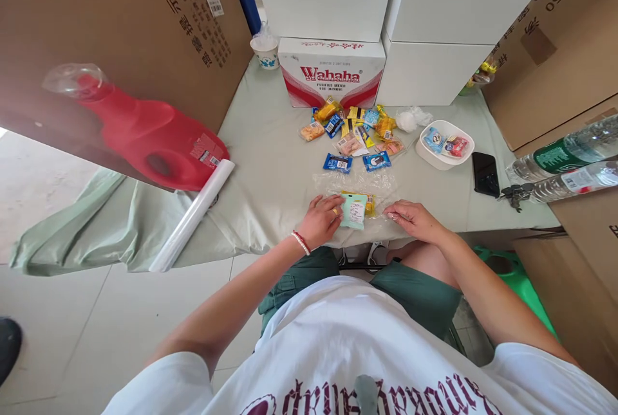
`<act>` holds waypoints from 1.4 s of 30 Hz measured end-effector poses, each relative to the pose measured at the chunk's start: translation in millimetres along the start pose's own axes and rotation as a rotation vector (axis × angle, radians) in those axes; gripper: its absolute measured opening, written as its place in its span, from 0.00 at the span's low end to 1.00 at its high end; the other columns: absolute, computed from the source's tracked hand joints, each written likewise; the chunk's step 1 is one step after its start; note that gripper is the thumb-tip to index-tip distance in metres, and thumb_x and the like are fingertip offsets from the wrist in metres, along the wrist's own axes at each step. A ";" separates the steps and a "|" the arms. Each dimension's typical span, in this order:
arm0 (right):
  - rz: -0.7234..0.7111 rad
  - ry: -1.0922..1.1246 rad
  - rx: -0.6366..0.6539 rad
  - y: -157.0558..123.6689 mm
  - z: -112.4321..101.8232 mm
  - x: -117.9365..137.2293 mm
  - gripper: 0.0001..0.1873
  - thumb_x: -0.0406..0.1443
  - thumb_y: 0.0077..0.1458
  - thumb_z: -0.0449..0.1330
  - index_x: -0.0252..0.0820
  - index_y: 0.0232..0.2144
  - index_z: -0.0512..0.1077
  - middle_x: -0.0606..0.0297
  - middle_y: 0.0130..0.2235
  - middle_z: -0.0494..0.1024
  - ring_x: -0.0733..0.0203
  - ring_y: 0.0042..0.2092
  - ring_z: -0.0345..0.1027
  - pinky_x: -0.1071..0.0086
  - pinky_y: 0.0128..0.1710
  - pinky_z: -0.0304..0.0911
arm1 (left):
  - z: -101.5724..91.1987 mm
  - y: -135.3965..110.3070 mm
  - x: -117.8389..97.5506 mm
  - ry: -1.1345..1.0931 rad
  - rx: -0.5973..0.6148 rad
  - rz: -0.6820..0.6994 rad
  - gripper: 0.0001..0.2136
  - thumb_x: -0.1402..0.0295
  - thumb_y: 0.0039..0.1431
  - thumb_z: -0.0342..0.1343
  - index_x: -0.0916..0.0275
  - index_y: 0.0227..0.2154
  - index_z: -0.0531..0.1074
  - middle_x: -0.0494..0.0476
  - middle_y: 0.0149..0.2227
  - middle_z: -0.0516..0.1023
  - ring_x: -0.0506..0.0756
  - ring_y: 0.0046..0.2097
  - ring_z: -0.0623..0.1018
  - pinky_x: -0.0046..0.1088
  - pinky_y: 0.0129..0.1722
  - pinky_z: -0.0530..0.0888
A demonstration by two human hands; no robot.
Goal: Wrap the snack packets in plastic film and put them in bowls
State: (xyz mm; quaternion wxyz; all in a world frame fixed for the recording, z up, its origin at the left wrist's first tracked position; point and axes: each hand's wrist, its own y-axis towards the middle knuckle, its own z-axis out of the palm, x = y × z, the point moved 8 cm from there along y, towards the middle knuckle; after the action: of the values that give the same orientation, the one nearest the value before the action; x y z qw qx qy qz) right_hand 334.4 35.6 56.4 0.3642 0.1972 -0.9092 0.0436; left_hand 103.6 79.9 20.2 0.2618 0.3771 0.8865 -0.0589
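My left hand rests on the table's near edge with fingers curled, pinching the left side of a pale green snack packet. A yellow packet lies partly under it, and both seem to sit inside a clear plastic bag. My right hand lies on the right end of that clear bag, fingers bent and pressed on the plastic. Beyond them is a heap of several small snack packets, blue, yellow and orange.
A white bowl holding wrapped sweets stands right of the heap, with a black phone, keys and two water bottles further right. A red jug and a film roll lie left. Cardboard and white boxes ring the table.
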 end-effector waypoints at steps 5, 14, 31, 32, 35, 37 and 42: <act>0.128 0.079 -0.047 -8.7 -4.8 -18.0 0.17 0.45 0.68 0.53 0.46 0.41 0.80 0.61 0.40 0.84 0.57 0.42 0.78 0.61 0.46 0.74 | -3.5 17.2 5.5 -0.169 -0.079 -0.082 0.15 0.65 0.73 0.40 0.58 0.45 0.74 0.60 0.58 0.80 0.56 0.60 0.78 0.49 0.68 0.65; 0.115 -0.078 -0.018 59.3 -38.9 -39.2 0.17 0.37 0.63 0.58 0.43 0.50 0.79 0.57 0.51 0.82 0.51 0.51 0.76 0.58 0.52 0.72 | -14.9 -4.1 17.6 -0.281 -0.186 -0.131 0.12 0.61 0.71 0.45 0.57 0.40 0.73 0.61 0.56 0.81 0.58 0.59 0.79 0.45 0.63 0.72; 0.240 -0.468 0.333 175.7 23.0 -30.5 0.15 0.38 0.65 0.59 0.38 0.49 0.80 0.55 0.46 0.83 0.53 0.47 0.73 0.69 0.45 0.62 | -22.0 18.1 20.6 0.131 -0.042 -0.363 0.21 0.56 0.75 0.42 0.57 0.52 0.79 0.61 0.52 0.83 0.66 0.54 0.75 0.51 0.53 0.68; 0.235 -0.483 0.295 171.9 17.7 -26.2 0.17 0.38 0.65 0.59 0.38 0.52 0.79 0.53 0.50 0.81 0.51 0.51 0.72 0.67 0.47 0.62 | -21.9 18.4 29.2 0.095 -0.055 -0.436 0.22 0.56 0.75 0.40 0.57 0.50 0.79 0.61 0.50 0.84 0.65 0.53 0.76 0.50 0.52 0.69; 0.271 -0.540 0.060 156.4 -1.4 -8.2 0.22 0.43 0.67 0.58 0.40 0.58 0.75 0.48 0.58 0.75 0.44 0.59 0.66 0.63 0.49 0.62 | -19.1 17.8 49.9 -0.036 -0.110 -0.549 0.19 0.59 0.74 0.43 0.59 0.48 0.80 0.62 0.49 0.83 0.64 0.52 0.78 0.45 0.52 0.72; 0.370 -0.517 0.002 141.5 -0.7 -1.4 0.24 0.49 0.68 0.56 0.42 0.57 0.74 0.49 0.54 0.78 0.44 0.54 0.70 0.63 0.45 0.64 | -16.1 17.0 57.7 -0.085 -0.143 -0.552 0.15 0.62 0.69 0.51 0.61 0.50 0.79 0.63 0.49 0.83 0.62 0.50 0.79 0.41 0.50 0.74; 0.397 -0.257 0.230 113.6 42.6 2.8 0.27 0.43 0.59 0.65 0.45 0.59 0.72 0.60 0.39 0.82 0.52 0.40 0.74 0.68 0.38 0.62 | -11.0 10.2 67.3 -0.124 -0.207 -0.522 0.17 0.75 0.60 0.52 0.61 0.49 0.79 0.59 0.47 0.83 0.56 0.42 0.81 0.33 0.47 0.78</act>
State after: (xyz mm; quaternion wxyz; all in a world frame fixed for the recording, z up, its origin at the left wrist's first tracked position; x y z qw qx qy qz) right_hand 260.7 129.5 34.4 0.2052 0.0589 -0.9579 0.1920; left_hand 67.2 133.4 -3.7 0.3288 0.1029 0.9371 -0.0565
